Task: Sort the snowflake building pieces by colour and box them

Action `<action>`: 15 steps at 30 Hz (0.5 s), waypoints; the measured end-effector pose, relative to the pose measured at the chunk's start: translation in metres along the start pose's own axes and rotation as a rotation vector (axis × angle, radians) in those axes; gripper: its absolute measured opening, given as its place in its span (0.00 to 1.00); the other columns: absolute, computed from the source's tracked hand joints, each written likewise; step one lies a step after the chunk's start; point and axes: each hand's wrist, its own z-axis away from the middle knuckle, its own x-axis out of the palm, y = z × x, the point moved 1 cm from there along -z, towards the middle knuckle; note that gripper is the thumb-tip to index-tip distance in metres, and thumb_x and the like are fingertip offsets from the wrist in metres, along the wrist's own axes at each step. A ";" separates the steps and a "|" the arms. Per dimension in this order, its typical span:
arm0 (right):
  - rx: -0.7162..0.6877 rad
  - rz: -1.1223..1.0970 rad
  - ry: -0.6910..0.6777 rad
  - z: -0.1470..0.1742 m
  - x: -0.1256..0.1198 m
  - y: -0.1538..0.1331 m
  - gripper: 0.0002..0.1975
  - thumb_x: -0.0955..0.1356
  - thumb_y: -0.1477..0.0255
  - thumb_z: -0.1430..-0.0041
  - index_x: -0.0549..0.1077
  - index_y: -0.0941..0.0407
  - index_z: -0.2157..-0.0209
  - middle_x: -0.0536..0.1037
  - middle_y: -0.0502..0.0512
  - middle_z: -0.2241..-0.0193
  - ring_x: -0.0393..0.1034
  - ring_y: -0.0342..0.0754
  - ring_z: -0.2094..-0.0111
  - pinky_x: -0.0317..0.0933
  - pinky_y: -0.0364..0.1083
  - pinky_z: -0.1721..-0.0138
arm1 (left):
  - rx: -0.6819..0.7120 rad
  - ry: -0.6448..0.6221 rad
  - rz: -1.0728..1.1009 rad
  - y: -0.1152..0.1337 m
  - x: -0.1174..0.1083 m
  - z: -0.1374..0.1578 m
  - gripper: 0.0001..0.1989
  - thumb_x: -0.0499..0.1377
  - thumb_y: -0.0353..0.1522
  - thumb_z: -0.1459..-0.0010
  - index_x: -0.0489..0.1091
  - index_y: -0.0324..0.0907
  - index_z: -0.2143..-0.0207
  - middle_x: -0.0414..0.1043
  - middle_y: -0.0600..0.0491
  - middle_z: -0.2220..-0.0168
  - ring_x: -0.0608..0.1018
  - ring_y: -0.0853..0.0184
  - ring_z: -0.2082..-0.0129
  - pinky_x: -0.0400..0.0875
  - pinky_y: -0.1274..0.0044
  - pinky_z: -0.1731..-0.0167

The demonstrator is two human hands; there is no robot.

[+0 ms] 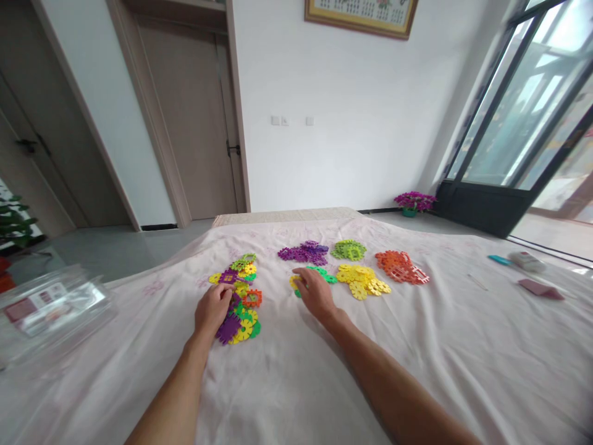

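My left hand (214, 309) is closed at the left side of a mixed pile of interlocking plastic pieces; its fingertips, pressed together, hide what they hold. Beside them lie a purple square piece (228, 329), an orange square frame (252, 298) and a yellow flower-shaped disc (244, 330). My right hand (317, 293) hovers over the cloth at the middle, thumb and fingers curved round a yellow disc (293, 282). A bit of green shows just below that disc. Behind the right hand lie green discs (328, 276), partly hidden by it.
Sorted heaps sit further back: purple pieces (306, 252), light green pieces (349, 250), yellow discs (361, 281) and orange pieces (401, 267). Clear plastic bags (55, 309) lie at the left. A blue item (499, 259) and a pinkish cloth (541, 288) rest at the right on the wrinkled bedsheet (287, 383).
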 end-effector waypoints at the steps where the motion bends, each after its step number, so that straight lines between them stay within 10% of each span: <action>1: 0.058 0.028 0.058 -0.005 -0.010 0.015 0.11 0.64 0.71 0.36 0.75 0.54 0.55 0.79 0.55 0.58 0.70 0.50 0.55 0.59 0.47 0.51 | -0.004 -0.002 0.002 0.000 0.000 0.000 0.14 0.50 0.38 0.39 0.75 0.49 0.60 0.76 0.54 0.53 0.76 0.62 0.54 0.66 0.75 0.55; 9: 0.588 0.366 0.204 -0.002 -0.073 0.113 0.17 0.62 0.69 0.36 0.77 0.52 0.52 0.79 0.57 0.56 0.68 0.54 0.54 0.58 0.49 0.54 | 0.010 -0.005 0.027 -0.005 0.003 -0.002 0.13 0.51 0.38 0.40 0.75 0.49 0.60 0.76 0.54 0.53 0.76 0.62 0.53 0.66 0.75 0.53; 15: 0.381 0.374 0.269 -0.004 -0.067 0.100 0.18 0.61 0.76 0.38 0.77 0.55 0.51 0.75 0.60 0.51 0.65 0.54 0.48 0.57 0.50 0.47 | 0.009 -0.001 0.031 -0.007 0.004 -0.003 0.14 0.51 0.38 0.40 0.75 0.49 0.60 0.76 0.54 0.53 0.76 0.62 0.53 0.67 0.74 0.54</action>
